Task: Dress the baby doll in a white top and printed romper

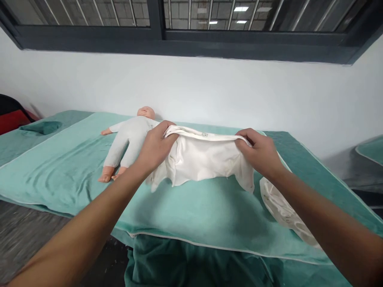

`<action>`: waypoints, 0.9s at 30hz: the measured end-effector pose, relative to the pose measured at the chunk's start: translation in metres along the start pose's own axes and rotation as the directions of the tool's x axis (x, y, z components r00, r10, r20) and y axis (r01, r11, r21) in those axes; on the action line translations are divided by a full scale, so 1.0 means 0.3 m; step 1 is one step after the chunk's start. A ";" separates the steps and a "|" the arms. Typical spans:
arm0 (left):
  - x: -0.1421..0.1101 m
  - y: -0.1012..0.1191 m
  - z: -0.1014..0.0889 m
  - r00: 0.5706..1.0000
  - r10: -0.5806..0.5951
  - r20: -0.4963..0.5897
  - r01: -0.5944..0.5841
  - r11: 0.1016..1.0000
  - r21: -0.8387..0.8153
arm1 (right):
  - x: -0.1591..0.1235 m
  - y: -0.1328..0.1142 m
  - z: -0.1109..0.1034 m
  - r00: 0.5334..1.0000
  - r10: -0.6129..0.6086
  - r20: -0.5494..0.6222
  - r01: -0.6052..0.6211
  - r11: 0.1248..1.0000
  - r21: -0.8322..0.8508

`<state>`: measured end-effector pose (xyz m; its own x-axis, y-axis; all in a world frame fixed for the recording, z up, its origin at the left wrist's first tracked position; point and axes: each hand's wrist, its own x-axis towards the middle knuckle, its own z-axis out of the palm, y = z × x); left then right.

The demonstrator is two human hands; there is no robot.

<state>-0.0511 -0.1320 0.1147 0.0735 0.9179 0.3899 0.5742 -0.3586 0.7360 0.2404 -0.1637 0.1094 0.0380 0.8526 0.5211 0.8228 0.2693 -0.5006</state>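
Observation:
A small white baby garment hangs between my two hands above a light green towel. My left hand is closed on its left upper edge. My right hand is closed on its right upper edge, so the cloth is stretched and lifted slightly. A baby doll in a pale one-piece suit lies on its back just left of my left hand, head toward the wall.
A second white patterned cloth lies on the towel under my right forearm. A darker green sheet hangs over the front edge. A folded green cloth and a red-black object sit far left. The white wall is close behind.

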 end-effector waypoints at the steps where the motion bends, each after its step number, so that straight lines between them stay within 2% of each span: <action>1: -0.005 0.001 -0.008 1.000 -0.014 0.027 0.014 1.000 0.022 | -0.002 -0.001 0.003 1.000 0.017 0.009 -0.017 1.000 0.002; 3: -0.012 -0.003 -0.028 0.993 -0.048 0.104 0.040 0.996 0.076 | -0.003 0.004 -0.001 0.998 0.055 0.021 -0.055 0.999 -0.003; 5: -0.016 -0.008 -0.051 0.969 -0.097 0.227 0.061 0.985 0.161 | 0.002 0.014 -0.024 0.993 0.083 0.081 -0.082 0.997 -0.014; 7: -0.014 -0.011 -0.072 0.914 -0.152 0.376 0.054 0.964 0.259 | 0.015 0.021 -0.064 0.977 0.107 0.185 -0.103 0.994 -0.028; 9: -0.003 -0.010 -0.088 0.865 -0.181 0.468 0.024 0.946 0.323 | 0.038 0.024 -0.111 0.949 0.132 0.288 -0.124 0.991 -0.044; 11: 0.021 -0.013 -0.090 0.862 -0.168 0.478 -0.008 0.939 0.345 | 0.074 0.024 -0.144 0.922 0.165 0.351 -0.144 0.986 -0.086; 14: 0.067 -0.029 -0.035 0.913 -0.136 0.385 -0.042 0.907 0.420 | 0.135 0.032 -0.121 0.898 0.214 0.386 -0.127 0.963 -0.239; 17: 0.078 -0.055 0.115 0.979 -0.087 0.185 -0.046 0.788 0.614 | 0.152 0.052 0.018 0.920 0.184 0.346 -0.014 0.898 -0.440; 18: 0.066 -0.066 0.182 0.984 -0.061 0.166 -0.059 0.774 0.631 | 0.139 0.058 0.086 0.931 0.137 0.338 0.047 0.874 -0.483; 20: 0.023 -0.095 0.321 0.980 0.011 0.200 -0.136 0.771 0.622 | 0.082 0.067 0.237 0.945 0.019 0.327 0.164 0.838 -0.520; 22: -0.027 -0.139 0.442 0.959 0.033 0.281 -0.195 0.795 0.574 | 0.000 0.074 0.384 0.932 -0.079 0.352 0.242 0.860 -0.448; 23: -0.047 -0.167 0.489 0.948 0.013 0.319 -0.185 0.835 0.518 | -0.042 0.078 0.447 0.919 -0.082 0.387 0.241 0.891 -0.384; 24: -0.060 -0.198 0.524 0.945 -0.005 0.326 -0.171 0.844 0.508 | -0.079 0.084 0.501 0.925 -0.024 0.380 0.169 0.920 -0.353; 27: -0.056 -0.289 0.571 0.959 -0.057 0.277 -0.098 0.852 0.515 | -0.132 0.114 0.597 0.942 0.129 0.311 0.008 0.915 -0.403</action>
<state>0.0377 -0.0873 -0.0504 0.2635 0.9479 0.1789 0.9015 -0.3080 0.3041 0.1655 -0.1080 -0.0521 -0.0346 0.9767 0.2118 0.9819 0.0728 -0.1750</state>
